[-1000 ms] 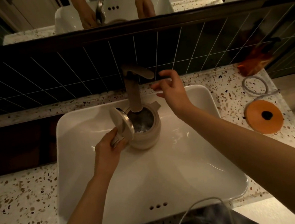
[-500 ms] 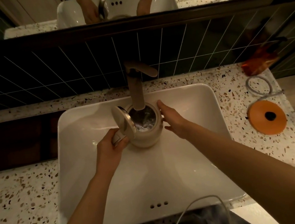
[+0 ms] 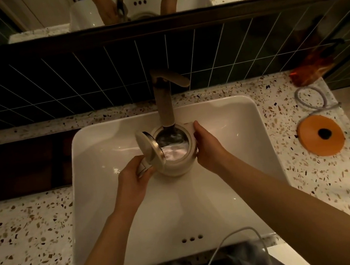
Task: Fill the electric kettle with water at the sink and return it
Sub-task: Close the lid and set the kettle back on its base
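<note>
One kettle (image 3: 178,154), one sink (image 3: 103,142), seemingly one orange base (image 3: 320,136)

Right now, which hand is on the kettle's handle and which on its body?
The left hand grips the handle beside the open lid; the right hand presses flat against the kettle body's far side, under the faucet.

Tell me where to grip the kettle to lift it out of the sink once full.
Grip the kettle by its handle, from the person's left, where the left hand holds it. The lid stands open above the handle, so come in below it.
</note>
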The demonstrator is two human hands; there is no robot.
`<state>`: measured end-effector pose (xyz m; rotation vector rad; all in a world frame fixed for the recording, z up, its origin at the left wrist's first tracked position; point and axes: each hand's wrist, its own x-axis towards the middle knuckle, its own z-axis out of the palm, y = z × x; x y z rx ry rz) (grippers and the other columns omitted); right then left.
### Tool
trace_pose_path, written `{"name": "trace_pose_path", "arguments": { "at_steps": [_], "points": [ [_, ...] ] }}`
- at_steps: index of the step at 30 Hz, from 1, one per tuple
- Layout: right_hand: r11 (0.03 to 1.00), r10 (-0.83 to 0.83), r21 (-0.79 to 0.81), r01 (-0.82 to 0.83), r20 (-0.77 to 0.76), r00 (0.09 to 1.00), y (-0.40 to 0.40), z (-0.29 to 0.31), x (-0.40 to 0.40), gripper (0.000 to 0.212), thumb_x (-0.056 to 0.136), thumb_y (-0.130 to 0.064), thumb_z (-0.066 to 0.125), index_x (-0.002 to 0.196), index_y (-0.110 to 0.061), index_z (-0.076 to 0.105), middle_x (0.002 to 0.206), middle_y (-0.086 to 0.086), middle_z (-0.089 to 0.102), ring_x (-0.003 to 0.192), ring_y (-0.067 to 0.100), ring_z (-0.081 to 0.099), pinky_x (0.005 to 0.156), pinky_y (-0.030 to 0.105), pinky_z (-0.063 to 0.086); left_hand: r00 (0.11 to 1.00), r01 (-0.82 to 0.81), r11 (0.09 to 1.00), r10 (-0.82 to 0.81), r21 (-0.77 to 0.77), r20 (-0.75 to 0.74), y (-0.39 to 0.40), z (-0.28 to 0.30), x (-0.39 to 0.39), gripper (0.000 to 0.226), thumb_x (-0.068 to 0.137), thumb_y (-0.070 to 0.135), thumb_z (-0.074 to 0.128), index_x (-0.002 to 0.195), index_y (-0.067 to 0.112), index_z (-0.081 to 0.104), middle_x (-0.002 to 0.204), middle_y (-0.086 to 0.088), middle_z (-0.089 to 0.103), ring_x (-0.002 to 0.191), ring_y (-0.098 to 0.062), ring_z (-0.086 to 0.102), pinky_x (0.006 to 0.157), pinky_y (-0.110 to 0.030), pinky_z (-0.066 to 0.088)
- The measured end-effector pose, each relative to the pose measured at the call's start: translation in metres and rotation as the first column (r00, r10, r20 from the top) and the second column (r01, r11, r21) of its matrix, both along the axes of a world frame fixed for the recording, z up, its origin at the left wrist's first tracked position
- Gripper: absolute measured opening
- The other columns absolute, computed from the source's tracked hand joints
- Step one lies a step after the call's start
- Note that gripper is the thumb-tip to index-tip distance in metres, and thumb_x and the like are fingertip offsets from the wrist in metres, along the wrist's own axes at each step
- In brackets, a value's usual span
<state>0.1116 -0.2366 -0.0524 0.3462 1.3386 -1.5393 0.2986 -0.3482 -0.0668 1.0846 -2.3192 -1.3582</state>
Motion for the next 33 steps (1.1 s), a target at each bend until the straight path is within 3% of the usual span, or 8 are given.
{"name": "trace_pose_path", "arguments": {
  "at_steps": [8, 12, 17, 20, 23, 27, 30, 33],
  "points": [
    [1.000, 0.016, 0.005, -0.016, 0.004, 1.000, 0.019, 0.008, 0.016, 0.050, 0.098, -0.049, 0.039, 0.120, -0.013, 0.065, 0.106, 0.001, 0.070, 0.096, 0.013, 0.064, 0.071, 0.023, 0.044, 1.000, 0.007, 0.996, -0.007, 0.084, -0.012, 0.010, 0.016, 0.010, 0.026, 0.082, 0.012, 0.070, 0.095, 0.034, 0.064, 0.086, 0.005, 0.070, 0.078, -0.013, 0.063, 0.066, -0.012, 0.044],
    [0.997, 0.009, 0.076, -0.009, 0.003, 1.000, 0.021, 0.022, 0.023, 0.036, 0.095, -0.050, 0.048, 0.091, -0.020, 0.068, 0.089, -0.002, 0.065, 0.087, 0.010, 0.058, 0.076, 0.024, 0.043, 0.999, 0.008, 0.993, -0.014, 0.121, 0.050, 0.013, 0.025, 0.015, 0.019, 0.081, 0.018, 0.074, 0.087, 0.033, 0.063, 0.084, -0.003, 0.071, 0.070, -0.006, 0.060, 0.061, -0.011, 0.043],
    [0.993, 0.032, 0.110, -0.031, -0.011, 0.999, 0.031, 0.045, 0.031, 0.050, 0.092, -0.048, 0.054, 0.125, -0.011, 0.062, 0.129, 0.010, 0.060, 0.124, 0.022, 0.052, 0.104, 0.032, 0.040, 0.981, 0.061, 0.991, -0.081, 0.119, 0.174, 0.019, 0.046, 0.024, 0.021, 0.078, 0.023, 0.077, 0.093, 0.009, 0.071, 0.058, 0.012, 0.063, 0.054, 0.000, 0.057, 0.052, -0.013, 0.042],
    [0.998, 0.010, 0.061, -0.012, 0.022, 1.000, 0.041, 0.060, 0.038, 0.046, 0.093, -0.048, 0.054, 0.122, -0.014, 0.064, 0.120, 0.001, 0.066, 0.114, 0.016, 0.056, 0.083, 0.028, 0.044, 0.996, -0.039, 0.969, 0.017, 0.245, 0.092, 0.029, 0.065, 0.029, 0.020, 0.072, 0.021, 0.083, 0.087, 0.012, 0.073, 0.074, -0.003, 0.072, 0.068, -0.013, 0.066, 0.063, -0.030, 0.055],
    [1.000, -0.017, 0.024, 0.016, 0.019, 1.000, 0.054, 0.071, 0.044, 0.039, 0.093, -0.046, 0.053, 0.115, -0.016, 0.065, 0.120, -0.002, 0.066, 0.114, 0.015, 0.056, 0.090, 0.032, 0.038, 0.991, -0.131, 0.928, 0.131, 0.348, 0.023, 0.043, 0.078, 0.036, 0.019, 0.068, 0.015, 0.084, 0.082, 0.014, 0.073, 0.079, -0.008, 0.071, 0.070, -0.012, 0.064, 0.060, -0.022, 0.052],
    [0.998, 0.053, 0.025, -0.052, -0.046, 0.998, 0.071, 0.086, 0.048, 0.038, 0.094, -0.044, 0.052, 0.115, -0.015, 0.066, 0.121, -0.001, 0.065, 0.121, 0.017, 0.052, 0.106, 0.035, 0.033, 0.991, -0.129, 0.886, 0.132, 0.446, 0.025, 0.058, 0.083, 0.046, 0.021, 0.069, 0.019, 0.083, 0.087, 0.013, 0.076, 0.088, -0.013, 0.074, 0.085, -0.031, 0.067, 0.074, -0.040, 0.054],
    [0.993, 0.099, 0.071, -0.093, -0.078, 0.992, 0.085, 0.093, 0.050, 0.028, 0.093, -0.043, 0.055, 0.092, -0.019, 0.069, 0.107, -0.002, 0.066, 0.126, 0.021, 0.048, 0.114, 0.042, 0.027, 0.986, -0.157, 0.875, 0.168, 0.457, 0.017, 0.075, 0.087, 0.046, 0.009, 0.073, 0.013, 0.080, 0.079, 0.014, 0.074, 0.077, -0.005, 0.072, 0.076, -0.021, 0.066, 0.067, -0.031, 0.052],
    [0.981, 0.173, 0.111, -0.157, -0.158, 0.972, 0.097, 0.097, 0.055, 0.031, 0.096, -0.043, 0.049, 0.105, -0.022, 0.069, 0.122, -0.001, 0.064, 0.129, 0.023, 0.045, 0.116, 0.049, 0.023, 0.983, -0.158, 0.892, 0.183, 0.424, -0.019, 0.091, 0.089, 0.045, 0.014, 0.072, 0.013, 0.080, 0.077, 0.003, 0.071, 0.069, -0.003, 0.068, 0.065, -0.013, 0.062, 0.056, -0.019, 0.050]
  ]
}}
